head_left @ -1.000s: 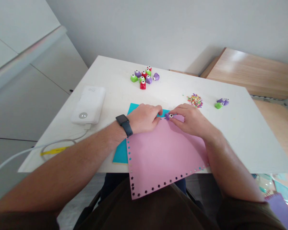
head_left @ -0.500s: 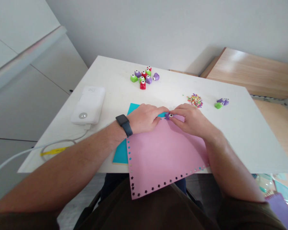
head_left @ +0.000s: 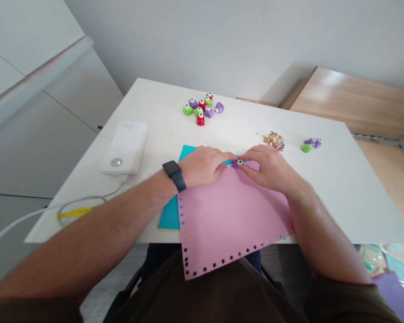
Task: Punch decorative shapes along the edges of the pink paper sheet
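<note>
White worktop (head_left: 336, 193) beside a grey wall (head_left: 222, 40), pink sheet (head_left: 229, 206) over blue paper (head_left: 171, 215).
The right hand (head_left: 269, 166) has its grip closed on a purple punch (head_left: 235, 164) at the sheet's far edge; the left hand (head_left: 204, 165) rests on the sheet just beside it, its grip partly open. More punches (head_left: 200, 121) sit behind.

Pink paper (head_left: 229, 211) lies askew, its near part overhanging the table (head_left: 330, 193), star-shaped holes lining its left and near edges. At its far edge sits a small purple punch (head_left: 235, 164) with a white, black-starred button.
</note>
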`<state>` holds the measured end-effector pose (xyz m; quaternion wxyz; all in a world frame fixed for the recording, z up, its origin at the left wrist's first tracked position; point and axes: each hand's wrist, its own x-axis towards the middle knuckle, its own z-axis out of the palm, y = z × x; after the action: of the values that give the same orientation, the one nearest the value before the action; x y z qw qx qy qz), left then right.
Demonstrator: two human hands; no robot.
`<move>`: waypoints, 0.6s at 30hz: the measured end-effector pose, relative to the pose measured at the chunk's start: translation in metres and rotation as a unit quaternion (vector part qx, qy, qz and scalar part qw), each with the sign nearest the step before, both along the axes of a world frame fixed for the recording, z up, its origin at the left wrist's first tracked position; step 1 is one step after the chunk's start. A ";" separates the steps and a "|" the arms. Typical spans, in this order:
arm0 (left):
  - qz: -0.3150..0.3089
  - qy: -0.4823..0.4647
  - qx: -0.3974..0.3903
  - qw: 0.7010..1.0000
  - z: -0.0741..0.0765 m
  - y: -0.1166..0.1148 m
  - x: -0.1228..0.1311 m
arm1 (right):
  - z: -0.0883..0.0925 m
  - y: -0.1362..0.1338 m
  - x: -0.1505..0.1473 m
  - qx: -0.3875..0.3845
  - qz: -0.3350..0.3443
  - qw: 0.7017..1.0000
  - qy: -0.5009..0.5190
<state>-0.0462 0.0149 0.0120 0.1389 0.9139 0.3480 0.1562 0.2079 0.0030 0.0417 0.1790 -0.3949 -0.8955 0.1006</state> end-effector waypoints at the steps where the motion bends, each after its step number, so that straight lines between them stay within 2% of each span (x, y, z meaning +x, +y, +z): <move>1: 0.000 0.001 0.002 1.000 0.000 0.000 0.000 | 0.000 0.000 0.000 0.000 0.000 1.000 0.005; 18: 0.002 0.003 -0.009 1.000 0.001 0.000 0.000 | 0.003 0.000 0.000 0.002 0.003 1.000 0.026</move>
<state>-0.0462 0.0148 0.0129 0.1458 0.9123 0.3517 0.1507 0.2078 0.0030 0.0443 0.2027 -0.3888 -0.8921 0.1091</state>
